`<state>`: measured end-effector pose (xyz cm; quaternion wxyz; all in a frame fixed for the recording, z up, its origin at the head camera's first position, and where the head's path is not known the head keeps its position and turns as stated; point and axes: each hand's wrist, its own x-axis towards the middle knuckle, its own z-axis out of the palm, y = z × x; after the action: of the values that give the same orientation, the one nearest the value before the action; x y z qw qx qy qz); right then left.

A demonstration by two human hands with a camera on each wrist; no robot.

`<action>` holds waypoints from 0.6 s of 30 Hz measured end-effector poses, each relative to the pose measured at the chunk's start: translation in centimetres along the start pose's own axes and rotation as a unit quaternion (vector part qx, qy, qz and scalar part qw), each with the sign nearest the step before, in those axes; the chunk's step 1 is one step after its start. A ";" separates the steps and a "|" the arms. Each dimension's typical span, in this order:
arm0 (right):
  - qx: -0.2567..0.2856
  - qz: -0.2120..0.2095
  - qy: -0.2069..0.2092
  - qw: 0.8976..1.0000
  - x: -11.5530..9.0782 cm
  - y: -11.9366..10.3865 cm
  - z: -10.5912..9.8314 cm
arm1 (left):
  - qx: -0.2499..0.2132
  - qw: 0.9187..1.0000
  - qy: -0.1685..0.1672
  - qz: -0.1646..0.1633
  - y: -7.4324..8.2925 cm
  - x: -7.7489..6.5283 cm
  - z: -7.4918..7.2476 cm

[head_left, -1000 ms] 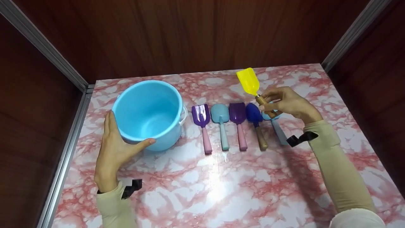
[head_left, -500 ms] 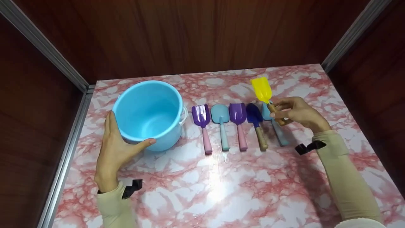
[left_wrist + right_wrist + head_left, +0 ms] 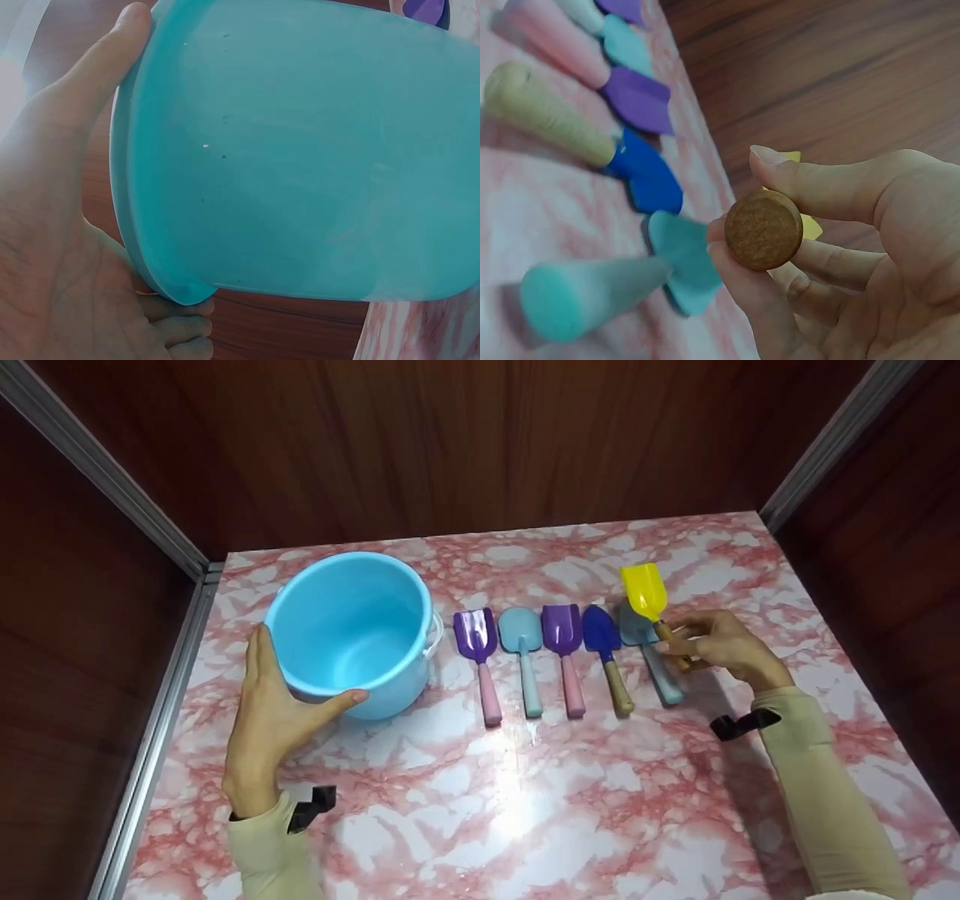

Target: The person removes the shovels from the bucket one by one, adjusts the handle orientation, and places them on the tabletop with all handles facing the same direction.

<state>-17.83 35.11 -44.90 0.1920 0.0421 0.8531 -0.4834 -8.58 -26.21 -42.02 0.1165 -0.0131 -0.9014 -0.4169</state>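
Note:
A light blue bucket stands at the left of the table. My left hand rests against its rim, fingers straight along the left side and thumb stretched across the front; the left wrist view shows the bucket's wall close up. My right hand pinches the wooden handle of a yellow toy shovel, blade pointing away. The shovel is held above a blue-grey shovel, overlapping its blade in the head view. To the left of that lies a blue trowel with a wooden handle.
Further left in the same row lie a purple shovel with a pink handle, a light blue shovel and another purple shovel beside the bucket's white handle. Dark wooden panels enclose the marbled table.
My right hand has moved right and toward me with the yellow shovel, from over the blue trowel to over the rightmost shovel. My left hand and the bucket have stayed in place.

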 end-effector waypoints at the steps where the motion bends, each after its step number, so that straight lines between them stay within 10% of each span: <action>1: -0.003 0.002 0.000 1.000 0.0 0.3 0.0 | 0.001 1.000 -0.001 -0.001 0.0 0.0 0.0; 18: -0.012 0.047 0.010 0.999 -0.3 4.7 -1.4 | -0.004 1.000 0.005 0.013 -0.2 0.0 0.1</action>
<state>-16.70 38.79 -47.97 0.2061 0.0844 0.8580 -0.4629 -8.66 -26.28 -42.25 0.1261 -0.0235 -0.8988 -0.4191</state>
